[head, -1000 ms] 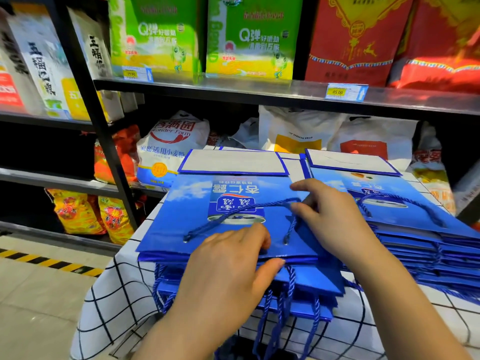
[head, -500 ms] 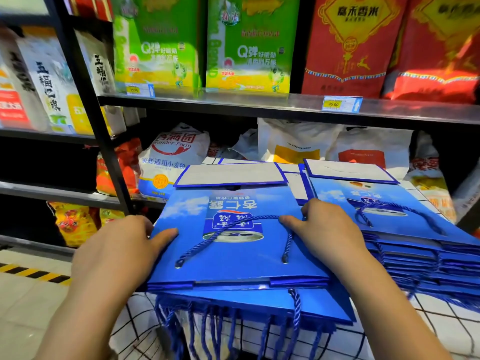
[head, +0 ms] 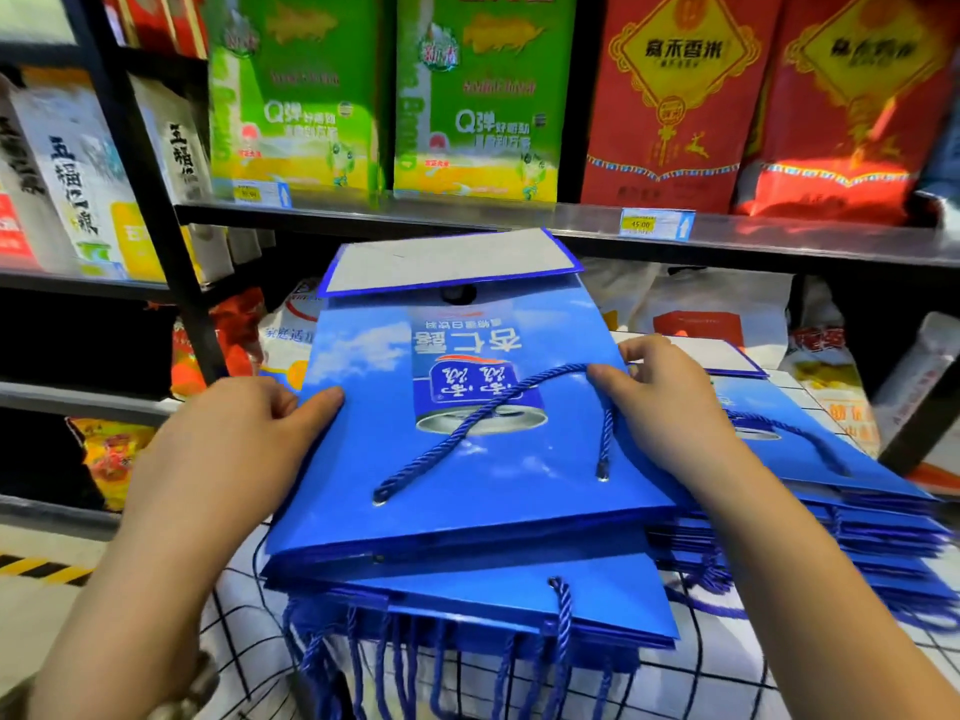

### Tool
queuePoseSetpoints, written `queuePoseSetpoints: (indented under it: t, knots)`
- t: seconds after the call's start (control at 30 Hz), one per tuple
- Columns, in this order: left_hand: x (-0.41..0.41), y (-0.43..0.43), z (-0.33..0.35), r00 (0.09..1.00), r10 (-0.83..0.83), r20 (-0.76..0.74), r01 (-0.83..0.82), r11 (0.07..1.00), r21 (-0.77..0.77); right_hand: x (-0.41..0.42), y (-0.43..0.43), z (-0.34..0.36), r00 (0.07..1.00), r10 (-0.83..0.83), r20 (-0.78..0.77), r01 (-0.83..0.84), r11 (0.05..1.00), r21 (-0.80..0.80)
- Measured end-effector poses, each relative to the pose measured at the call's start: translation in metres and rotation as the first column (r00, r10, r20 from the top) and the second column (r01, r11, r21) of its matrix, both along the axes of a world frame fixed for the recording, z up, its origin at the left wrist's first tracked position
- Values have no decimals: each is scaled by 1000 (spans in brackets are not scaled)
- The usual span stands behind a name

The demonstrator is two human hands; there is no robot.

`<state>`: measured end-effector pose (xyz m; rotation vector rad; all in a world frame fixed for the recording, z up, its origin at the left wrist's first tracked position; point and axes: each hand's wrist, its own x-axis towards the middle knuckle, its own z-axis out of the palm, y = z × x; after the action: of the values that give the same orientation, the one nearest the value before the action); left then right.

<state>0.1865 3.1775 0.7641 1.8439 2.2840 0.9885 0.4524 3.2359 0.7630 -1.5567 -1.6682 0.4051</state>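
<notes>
Your left hand point(head: 234, 439) and right hand point(head: 670, 407) pinch the top bag point(head: 467, 485) by its side edges, far end raised above the stack point(head: 493, 605). Lift it level so the cord point(head: 470, 426) doesn't snag.

In the middle of the frame, the left grip point(head: 223, 444) and the right grip point(head: 660, 402) hold a flat blue bag point(head: 467, 475) by its two sides, thumbs on top. Its rope handle point(head: 457, 439) lies across the front. More blue bags point(head: 519, 605) lie piled under it on the checked surface point(head: 244, 631). Green boxes point(head: 296, 96) and red bags point(head: 675, 96) stand on the top shelf point(head: 779, 236).
</notes>
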Motion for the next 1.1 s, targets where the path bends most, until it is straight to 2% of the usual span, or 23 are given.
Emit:
queuePoseSetpoints:
  t: [0.13, 0.23, 0.3, 0.43, 0.57, 0.73, 0.77, 0.83, 0.87, 0.9, 0.97, 1.03, 1.1]
  knots:
    - [33, 31, 26, 983, -179, -52, 179, 984, 2, 48, 9, 21, 991, -81, 111, 78, 997, 26]
    - [76, 71, 31, 925, -372, 76, 374, 927, -24, 93, 8, 35, 958, -185, 217, 179, 983, 48]
    - [105, 93, 26, 876, -468, 112, 479, 873, -95, 118, 5, 39, 938, -234, 256, 232, 972, 36]
    - [156, 120, 12, 824, -561, 79, 564, 801, -198, 160, 12, 25, 884, -318, 343, 349, 936, -32]
    - [189, 133, -10, 823, -565, 65, 559, 784, -271, 183, 23, -2, 830, -364, 423, 442, 892, -99]
    - [198, 135, -33, 836, -532, -139, 441, 800, -407, 186, 30, -30, 779, -339, 528, 482, 861, -159]
    - [198, 134, -33, 819, -521, -240, 411, 825, -389, 186, 29, -30, 764, -359, 536, 509, 846, -160]
    - [202, 126, -24, 732, -471, -493, 382, 882, -276, 183, 27, -28, 667, -375, 643, 526, 849, -51]
    - [207, 121, -19, 698, -454, -554, 405, 888, -217, 179, 27, -24, 625, -368, 688, 497, 868, 13]
    - [214, 115, -14, 695, -466, -547, 442, 878, -187, 174, 29, -19, 622, -344, 703, 454, 890, 34]
    - [228, 103, -10, 710, -580, -399, 529, 813, -241, 164, 35, -13, 687, -234, 688, 349, 936, -31]
    - [241, 93, -20, 651, -721, -238, 625, 687, -371, 153, 45, -19, 792, -57, 608, 237, 946, -220]
    - [246, 87, -36, 612, -775, -157, 638, 601, -481, 145, 51, -34, 820, 104, 563, 170, 895, -412]
